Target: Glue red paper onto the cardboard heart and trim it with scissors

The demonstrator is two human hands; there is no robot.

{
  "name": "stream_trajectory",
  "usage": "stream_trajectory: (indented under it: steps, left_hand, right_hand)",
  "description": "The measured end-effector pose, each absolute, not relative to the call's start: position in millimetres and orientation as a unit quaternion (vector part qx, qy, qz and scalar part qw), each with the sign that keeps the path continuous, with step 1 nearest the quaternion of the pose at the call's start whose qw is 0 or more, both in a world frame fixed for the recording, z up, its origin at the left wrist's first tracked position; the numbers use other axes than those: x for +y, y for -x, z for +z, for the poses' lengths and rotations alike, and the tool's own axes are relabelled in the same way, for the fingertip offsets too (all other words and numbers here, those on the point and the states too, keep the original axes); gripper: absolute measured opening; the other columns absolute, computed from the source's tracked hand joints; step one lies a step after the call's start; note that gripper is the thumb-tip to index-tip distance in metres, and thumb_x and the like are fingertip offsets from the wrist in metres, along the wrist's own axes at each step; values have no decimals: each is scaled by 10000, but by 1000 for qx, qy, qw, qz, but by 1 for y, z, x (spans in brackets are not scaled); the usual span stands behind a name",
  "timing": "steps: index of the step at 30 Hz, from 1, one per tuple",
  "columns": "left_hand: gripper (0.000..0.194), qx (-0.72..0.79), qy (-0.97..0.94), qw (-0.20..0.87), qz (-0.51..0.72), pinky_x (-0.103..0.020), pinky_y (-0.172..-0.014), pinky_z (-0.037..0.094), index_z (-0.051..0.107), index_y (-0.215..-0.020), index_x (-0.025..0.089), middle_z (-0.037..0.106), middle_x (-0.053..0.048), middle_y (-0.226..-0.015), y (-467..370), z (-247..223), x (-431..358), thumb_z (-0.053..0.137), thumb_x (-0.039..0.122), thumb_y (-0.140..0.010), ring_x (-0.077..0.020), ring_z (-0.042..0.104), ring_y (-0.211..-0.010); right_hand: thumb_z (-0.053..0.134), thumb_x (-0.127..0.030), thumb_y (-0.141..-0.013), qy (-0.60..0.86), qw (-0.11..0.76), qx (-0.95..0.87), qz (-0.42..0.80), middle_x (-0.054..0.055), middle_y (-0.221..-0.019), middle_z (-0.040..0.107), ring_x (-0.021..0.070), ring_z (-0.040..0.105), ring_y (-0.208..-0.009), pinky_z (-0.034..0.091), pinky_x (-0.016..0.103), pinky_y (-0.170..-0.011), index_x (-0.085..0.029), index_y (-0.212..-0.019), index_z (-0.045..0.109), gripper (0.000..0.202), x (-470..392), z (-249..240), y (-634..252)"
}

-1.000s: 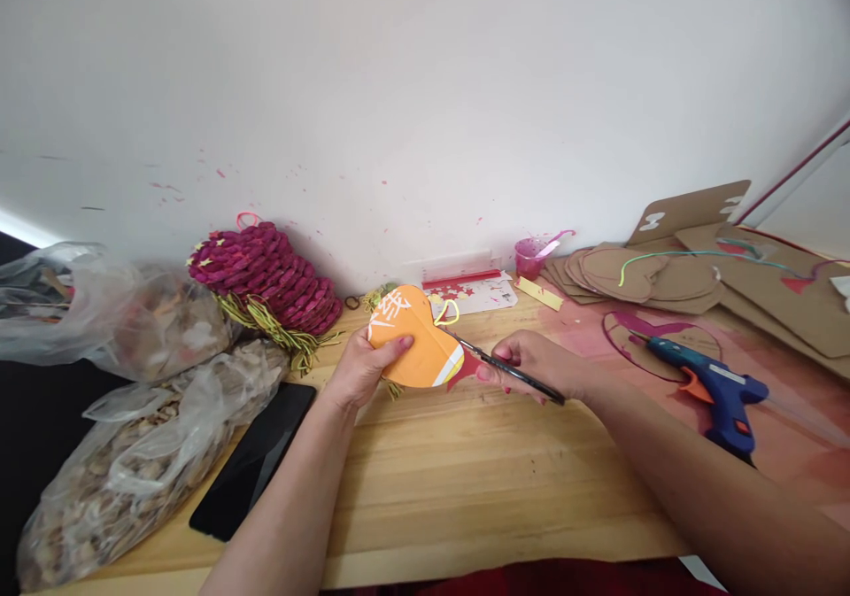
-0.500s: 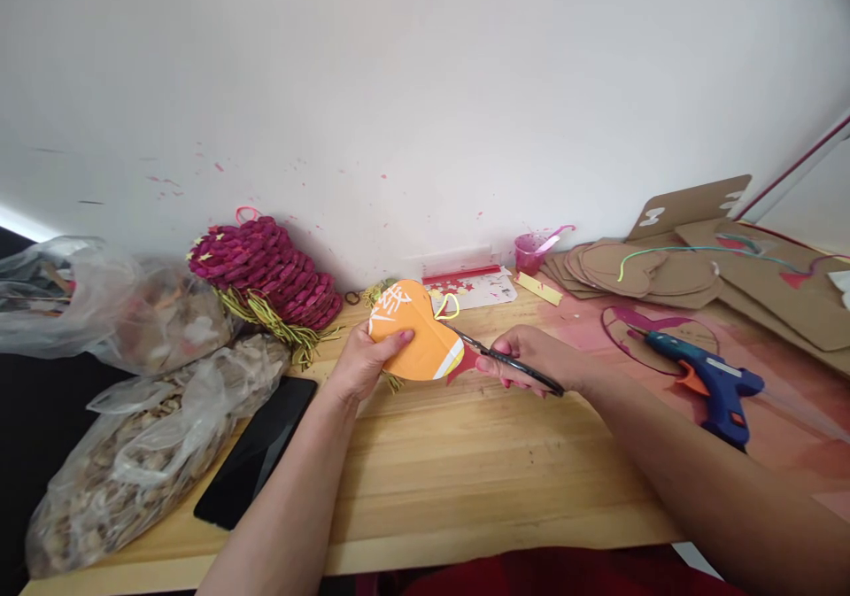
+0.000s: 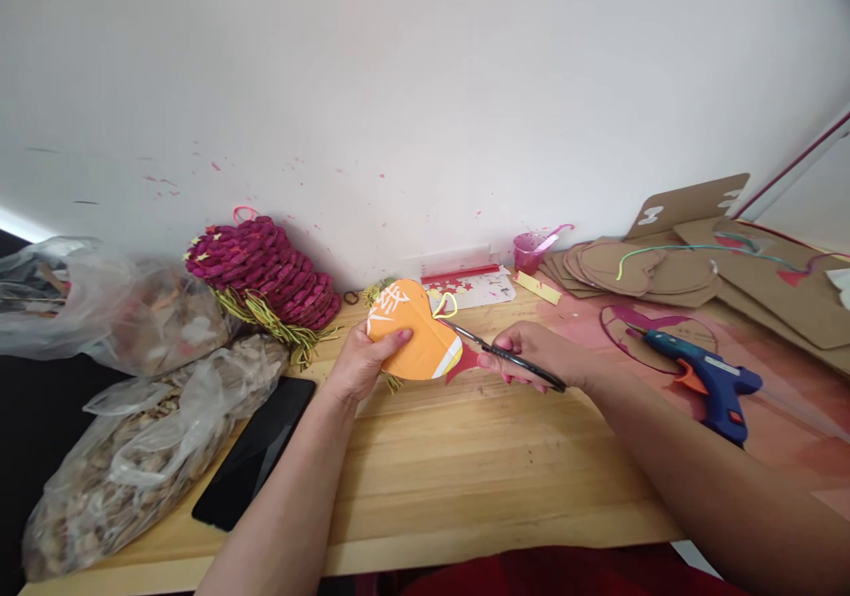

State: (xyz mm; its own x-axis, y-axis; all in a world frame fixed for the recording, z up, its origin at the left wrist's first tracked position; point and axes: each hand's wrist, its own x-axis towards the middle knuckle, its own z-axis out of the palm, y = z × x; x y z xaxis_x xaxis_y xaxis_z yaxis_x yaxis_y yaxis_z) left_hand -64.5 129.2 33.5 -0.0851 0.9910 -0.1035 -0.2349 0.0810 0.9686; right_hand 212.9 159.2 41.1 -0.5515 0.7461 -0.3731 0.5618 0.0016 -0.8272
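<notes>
An orange heart-shaped piece with white markings is gripped at its left side by my left hand, thumb on top. Black-handled scissors are in my right hand, with their blades pointing left to the heart's upper right edge. A yellow loop stands out beside the blade tips. Behind the heart's right end a dark red piece shows in part.
Plastic bags and a black phone lie at left, near a magenta bundle with yellow fringe. A blue glue gun, cardboard hearts and a pink cup are at right on the wooden table.
The scissors' blades have shifted slightly at the heart's upper right edge, and their handles have moved a little to the right. My left hand still holds the heart.
</notes>
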Motion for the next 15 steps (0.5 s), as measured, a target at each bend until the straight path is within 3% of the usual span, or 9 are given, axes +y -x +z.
stream_trajectory:
  steps: [15]
  left_hand:
    - [576, 495, -381, 553, 551, -397, -797, 631, 738, -975, 111, 775, -160, -1046, 62, 35, 128, 959, 340, -496, -303, 758, -864]
  right_hand:
    - [693, -640, -751, 455, 94, -738, 489, -64, -423, 420, 76, 403, -367, 259, 222, -387, -193, -583, 501, 515, 157, 48, -210]
